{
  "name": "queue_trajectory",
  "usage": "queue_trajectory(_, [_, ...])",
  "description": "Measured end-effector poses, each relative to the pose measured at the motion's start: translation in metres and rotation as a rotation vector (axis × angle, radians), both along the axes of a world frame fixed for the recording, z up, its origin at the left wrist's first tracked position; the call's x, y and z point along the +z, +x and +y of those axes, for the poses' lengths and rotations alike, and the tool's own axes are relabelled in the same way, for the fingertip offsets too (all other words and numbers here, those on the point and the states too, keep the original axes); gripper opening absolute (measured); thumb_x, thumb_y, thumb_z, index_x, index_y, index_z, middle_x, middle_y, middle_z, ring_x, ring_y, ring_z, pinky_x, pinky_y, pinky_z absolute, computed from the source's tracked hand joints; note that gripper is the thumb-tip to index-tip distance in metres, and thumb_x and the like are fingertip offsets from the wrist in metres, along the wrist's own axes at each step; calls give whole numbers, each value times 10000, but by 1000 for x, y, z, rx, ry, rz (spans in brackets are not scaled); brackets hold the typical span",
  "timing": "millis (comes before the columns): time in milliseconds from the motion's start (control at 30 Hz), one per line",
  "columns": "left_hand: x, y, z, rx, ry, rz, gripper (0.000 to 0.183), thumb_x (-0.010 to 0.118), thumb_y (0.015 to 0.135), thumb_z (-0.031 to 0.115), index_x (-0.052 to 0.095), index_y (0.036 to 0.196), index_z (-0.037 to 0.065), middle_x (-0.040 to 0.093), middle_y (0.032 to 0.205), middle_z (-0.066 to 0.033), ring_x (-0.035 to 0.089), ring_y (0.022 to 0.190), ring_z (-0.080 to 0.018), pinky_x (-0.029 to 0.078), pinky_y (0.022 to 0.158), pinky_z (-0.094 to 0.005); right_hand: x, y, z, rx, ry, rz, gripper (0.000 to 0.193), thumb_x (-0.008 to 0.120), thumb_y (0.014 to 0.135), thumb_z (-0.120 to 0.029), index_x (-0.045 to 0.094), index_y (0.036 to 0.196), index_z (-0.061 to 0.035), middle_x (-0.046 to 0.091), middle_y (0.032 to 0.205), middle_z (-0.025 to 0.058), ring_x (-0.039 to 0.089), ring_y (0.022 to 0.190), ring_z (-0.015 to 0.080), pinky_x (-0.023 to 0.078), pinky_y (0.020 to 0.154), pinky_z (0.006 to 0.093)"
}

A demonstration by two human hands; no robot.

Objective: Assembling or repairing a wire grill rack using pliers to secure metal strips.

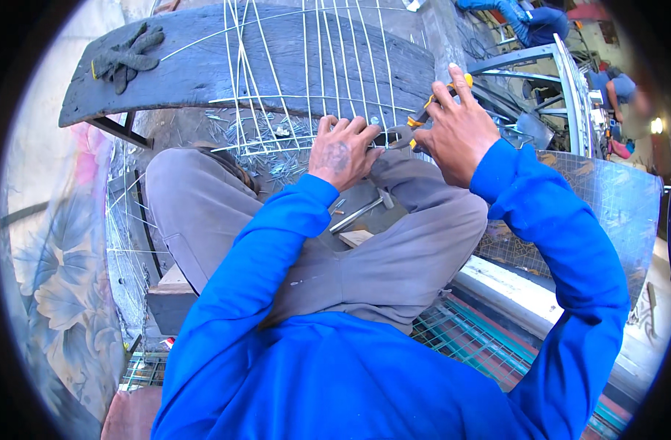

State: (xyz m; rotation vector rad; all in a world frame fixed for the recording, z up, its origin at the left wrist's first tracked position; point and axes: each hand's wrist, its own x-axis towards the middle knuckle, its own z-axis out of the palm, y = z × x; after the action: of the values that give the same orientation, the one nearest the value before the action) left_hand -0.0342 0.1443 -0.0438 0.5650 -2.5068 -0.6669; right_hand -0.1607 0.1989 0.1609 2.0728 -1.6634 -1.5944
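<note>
- Here's the ground: a dark wooden board [181, 66], scuffed and grainy, stretches across the top of the frame, and wire offcuts [280, 167] litter the floor just below it.
- Around the room: a floral sheet [67, 293] down the left edge, a patterned sheet [607, 192] at right, green mesh [467, 337] lower right, a metal frame [566, 88] upper right.
- Centre top, the wire grid [306, 96] lies over the board and juts past its near edge; about eight long rods, two crosswise, one curved rod sweeping over.
- And the hands! The left hand [341, 152] curls at the grid's near right part, thumb close to forefinger; whether they pinch a rod, can't tell.
- Right hand [460, 132], right of centre: partly curled around one pair of yellow-and-black pliers [403, 135], forefinger stretched upward, pliers' nose pointing left toward the other hand.
- Between the grey-trousered legs: one hammer [359, 214], one wood block [356, 237].
- Upper left, dark gloves [130, 57] in a heap; one or two, hard to say.
- Two other people, upper right, both partly cut off or covered.
- The pliers' bite is masked by fingers; the rods' far ends run out of the top.
</note>
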Motion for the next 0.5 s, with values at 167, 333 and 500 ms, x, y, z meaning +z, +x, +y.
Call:
queue_trajectory(167, [1, 1, 2, 10, 26, -7, 294, 717, 893, 367, 675, 1099, 162, 635, 983, -45, 647, 964, -225, 400, 958, -442, -7, -4, -13, 27, 22, -15, 279, 681, 809, -291, 763, 1073, -250, 667, 1143, 156, 462, 1346, 378, 113, 1233, 645])
queue_trajectory(333, [-1, 1, 2, 25, 28, 41, 284, 719, 888, 362, 680, 1072, 149, 638, 985, -45, 643, 949, -224, 398, 959, -439, -1, -4, -31, 10, 141, -38, 365, 692, 765, -306, 753, 1122, -257, 670, 1172, 157, 457, 1356, 372, 79, 1242, 636])
queue_trajectory(500, [-1, 0, 2, 21, 28, 29, 313, 719, 894, 374, 672, 1130, 175, 620, 974, -35, 633, 947, -221, 404, 949, -443, -7, -14, -40, 1, 184, -72, 406, 683, 770, -304, 739, 1172, -291, 677, 1129, 153, 482, 1324, 354, 129, 1229, 625])
